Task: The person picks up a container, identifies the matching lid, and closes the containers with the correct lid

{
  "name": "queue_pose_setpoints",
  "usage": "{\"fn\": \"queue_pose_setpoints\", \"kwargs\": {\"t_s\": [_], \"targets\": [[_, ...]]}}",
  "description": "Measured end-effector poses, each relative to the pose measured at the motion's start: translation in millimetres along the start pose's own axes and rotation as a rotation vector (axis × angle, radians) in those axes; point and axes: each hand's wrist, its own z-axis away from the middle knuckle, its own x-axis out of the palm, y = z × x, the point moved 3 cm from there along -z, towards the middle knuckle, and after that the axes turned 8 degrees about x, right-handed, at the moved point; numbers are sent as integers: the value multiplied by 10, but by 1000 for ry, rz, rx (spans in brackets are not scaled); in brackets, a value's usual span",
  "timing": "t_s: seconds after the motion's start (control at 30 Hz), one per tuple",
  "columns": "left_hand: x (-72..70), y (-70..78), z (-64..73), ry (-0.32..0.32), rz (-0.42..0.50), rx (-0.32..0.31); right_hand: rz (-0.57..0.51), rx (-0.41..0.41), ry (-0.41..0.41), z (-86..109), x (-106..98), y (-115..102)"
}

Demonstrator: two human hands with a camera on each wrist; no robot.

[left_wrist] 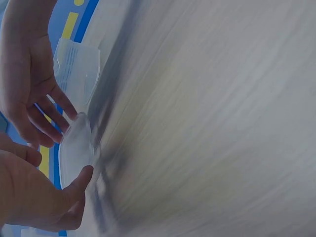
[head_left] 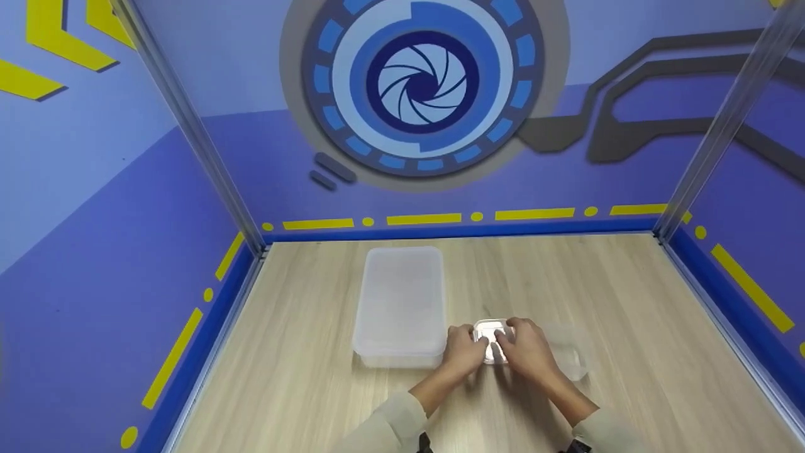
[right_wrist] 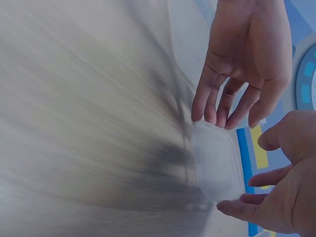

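Observation:
A small clear plastic container (head_left: 492,326) with a shiny top lies on the wooden table between the two hands. My left hand (head_left: 464,353) is at its left side, fingertips along the edge and thumb over the top. From the right, my right hand (head_left: 530,348) mirrors this, its thumb also over the top. In the left wrist view the container (left_wrist: 77,150) shows between the fingertips of both hands, with the fingers fairly straight and spread. The right wrist view shows fingertips right at two opposite edges of the container (right_wrist: 217,160).
A large translucent lidded box (head_left: 402,299) stands just left of the left hand. Another clear container (head_left: 571,362) sits right of the right hand, partly hidden by it. Blue printed walls with metal corner posts enclose the wooden tabletop (head_left: 302,327) at the back and sides.

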Motion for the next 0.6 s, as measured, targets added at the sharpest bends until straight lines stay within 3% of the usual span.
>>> {"fn": "queue_pose_setpoints", "kwargs": {"t_s": [0.13, 0.4, 0.6], "targets": [[6, 1, 8, 17, 4, -8, -15, -3, 7, -1, -34, -22], [2, 47, -8, 30, 29, -8, -71, 80, -28, -17, -115, -41], [-8, 104, -51, 39, 86, -12, -78, 96, -1, -50, -181, -66]]}}
